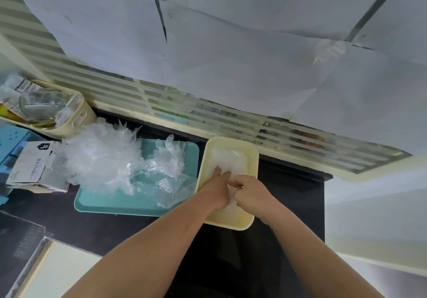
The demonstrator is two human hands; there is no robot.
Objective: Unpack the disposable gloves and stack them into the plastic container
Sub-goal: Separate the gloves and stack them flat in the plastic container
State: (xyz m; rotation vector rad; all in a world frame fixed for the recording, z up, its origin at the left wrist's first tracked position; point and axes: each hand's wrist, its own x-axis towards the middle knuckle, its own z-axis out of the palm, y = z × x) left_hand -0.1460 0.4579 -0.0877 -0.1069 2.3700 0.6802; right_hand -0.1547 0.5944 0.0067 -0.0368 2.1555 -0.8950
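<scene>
While the left hand [217,189], fingers straight, pins the gloves [228,159] inside the plastic container [254,159], the right hand [249,190], pinching them, should tug gently.

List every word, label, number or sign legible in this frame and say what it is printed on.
Nothing here can be read with certainty.
On the white carton: a dark badge and a line of print, too blurred to read.
On the packets in the beige basket: print too small to read.
On the gloves and the yellow container: no print shows.
</scene>
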